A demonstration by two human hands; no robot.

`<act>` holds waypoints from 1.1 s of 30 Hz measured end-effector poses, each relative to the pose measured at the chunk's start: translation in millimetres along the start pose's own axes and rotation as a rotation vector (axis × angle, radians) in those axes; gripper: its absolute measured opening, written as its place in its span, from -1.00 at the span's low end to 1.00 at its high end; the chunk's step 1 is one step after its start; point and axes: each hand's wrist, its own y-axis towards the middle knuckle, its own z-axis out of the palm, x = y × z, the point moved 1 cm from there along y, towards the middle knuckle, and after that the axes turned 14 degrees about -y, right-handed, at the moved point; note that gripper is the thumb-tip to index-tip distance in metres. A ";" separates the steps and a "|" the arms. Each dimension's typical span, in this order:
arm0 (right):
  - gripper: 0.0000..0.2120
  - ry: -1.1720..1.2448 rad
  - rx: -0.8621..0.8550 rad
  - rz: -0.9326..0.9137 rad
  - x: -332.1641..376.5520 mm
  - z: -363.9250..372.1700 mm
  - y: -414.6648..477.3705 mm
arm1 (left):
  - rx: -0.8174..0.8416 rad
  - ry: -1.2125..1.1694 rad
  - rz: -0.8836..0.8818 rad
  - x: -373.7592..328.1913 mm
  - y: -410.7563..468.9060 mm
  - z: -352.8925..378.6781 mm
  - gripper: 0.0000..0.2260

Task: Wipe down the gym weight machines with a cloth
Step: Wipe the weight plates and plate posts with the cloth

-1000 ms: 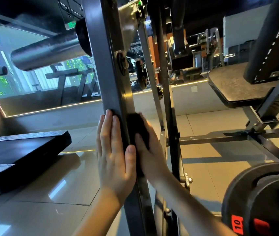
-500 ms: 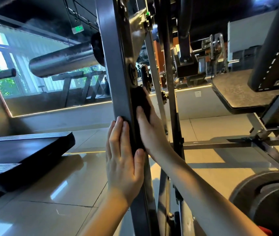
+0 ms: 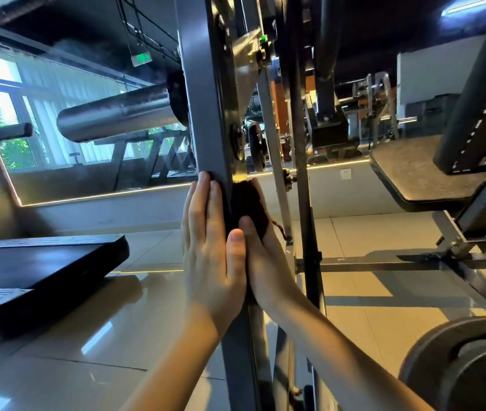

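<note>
A grey upright post [image 3: 206, 120] of the weight machine runs through the middle of the view. A dark cloth [image 3: 249, 203] is wrapped against the post just below a round bolt plate. My left hand [image 3: 209, 250] lies flat on the post's left face, fingers straight and pointing up. My right hand [image 3: 265, 262] presses the cloth onto the right side, with its thumb laid over the cloth and pinning it. The two thumbs touch at the post's front edge.
A padded roller [image 3: 117, 114] sticks out to the left of the post. Lower left is a black footplate [image 3: 43, 262]. A padded seat [image 3: 419, 173] on a frame stands at right, with weight plates [image 3: 467, 369] at the lower right. Thin uprights [image 3: 301, 173] stand just behind my right hand.
Both hands have slid up the post with the cloth. The right went first and the left has come level with it. The camera has also tilted up.
</note>
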 end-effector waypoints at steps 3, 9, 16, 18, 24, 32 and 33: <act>-0.37 -0.038 0.026 0.072 -0.5 -9.7 21.3 | 0.028 -0.035 -0.001 7.1 -2.2 -2.0 -0.51; -0.51 -0.010 -0.024 0.066 -2.1 -1.7 -1.0 | 0.020 -0.051 0.008 5.8 -1.1 -1.7 -0.51; -0.62 -0.039 -0.060 0.111 -9.6 -1.5 -13.0 | 0.038 -0.044 -0.003 7.8 -2.3 -1.7 -0.51; -0.62 -0.091 -0.051 0.094 -9.9 0.2 -25.3 | 0.035 -0.052 -0.001 8.7 -2.3 -1.7 -0.51; -0.66 -0.007 -0.042 0.168 -19.4 -0.8 -26.4 | 0.050 -0.055 -0.039 8.6 -11.7 -1.4 -0.51; -0.61 0.034 -0.020 0.218 -33.3 -3.5 -46.0 | 0.060 -0.092 -0.050 8.1 -20.0 -2.5 -0.51; -0.60 0.063 -0.031 0.204 -33.9 0.3 -54.3 | 0.063 -0.086 -0.048 8.3 -21.3 -2.7 -0.51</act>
